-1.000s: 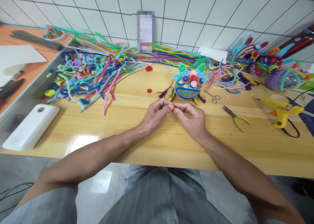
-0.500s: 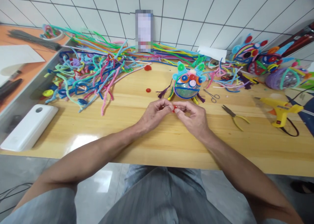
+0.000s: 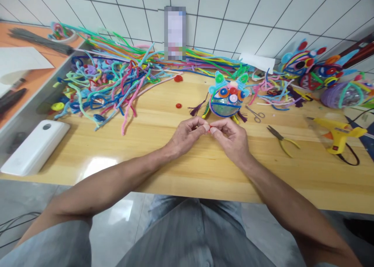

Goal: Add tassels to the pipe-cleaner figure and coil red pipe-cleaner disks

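Observation:
A small red pipe cleaner piece [image 3: 209,128] is pinched between my two hands, mostly covered by the fingertips. My left hand [image 3: 189,134] grips it from the left with thumb and forefinger. From the other side my right hand [image 3: 230,137] closes on it the same way. Just beyond my fingers stands a colourful animal-faced figure [image 3: 226,99] with a clear body, pipe cleaner coils for features and purple tassels. Two red coils, one nearer [image 3: 178,105] and one farther [image 3: 178,78], lie on the wooden table [image 3: 163,173].
Tangled pipe cleaners [image 3: 108,83] fill the left side, with a white power bank [image 3: 35,148] in front. On the right lie small scissors [image 3: 257,114], yellow-handled pliers [image 3: 283,140] and a yellow glue gun [image 3: 337,134]. More figures [image 3: 315,70] stand behind; a phone [image 3: 175,33] leans on the wall.
Both hands keep their pinch on the red piece, with fingertips slightly closer together and less red showing. The whole view has shifted a little.

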The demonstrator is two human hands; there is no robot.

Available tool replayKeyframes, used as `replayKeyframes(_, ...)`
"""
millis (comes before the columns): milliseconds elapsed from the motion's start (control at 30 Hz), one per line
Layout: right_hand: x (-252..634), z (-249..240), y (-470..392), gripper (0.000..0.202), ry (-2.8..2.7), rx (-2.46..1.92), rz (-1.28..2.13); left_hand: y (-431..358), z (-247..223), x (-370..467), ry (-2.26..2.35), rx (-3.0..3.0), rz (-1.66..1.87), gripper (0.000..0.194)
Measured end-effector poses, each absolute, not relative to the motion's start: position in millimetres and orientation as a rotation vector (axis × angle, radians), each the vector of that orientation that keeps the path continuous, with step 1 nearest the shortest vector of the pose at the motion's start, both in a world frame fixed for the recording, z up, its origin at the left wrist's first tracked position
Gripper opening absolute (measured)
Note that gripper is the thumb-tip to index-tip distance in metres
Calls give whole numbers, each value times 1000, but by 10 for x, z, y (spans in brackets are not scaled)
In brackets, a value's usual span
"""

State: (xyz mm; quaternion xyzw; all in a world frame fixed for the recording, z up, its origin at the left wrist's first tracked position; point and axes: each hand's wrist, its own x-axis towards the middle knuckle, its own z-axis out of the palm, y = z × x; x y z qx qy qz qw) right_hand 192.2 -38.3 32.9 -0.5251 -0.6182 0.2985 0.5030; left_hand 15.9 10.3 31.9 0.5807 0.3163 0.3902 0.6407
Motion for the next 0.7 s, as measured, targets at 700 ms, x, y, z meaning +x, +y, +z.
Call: replayKeyframes(700, 1983, 272, -345, 9, -1470, -1274, 848, 197, 273, 114, 755, 1538, 767, 33)
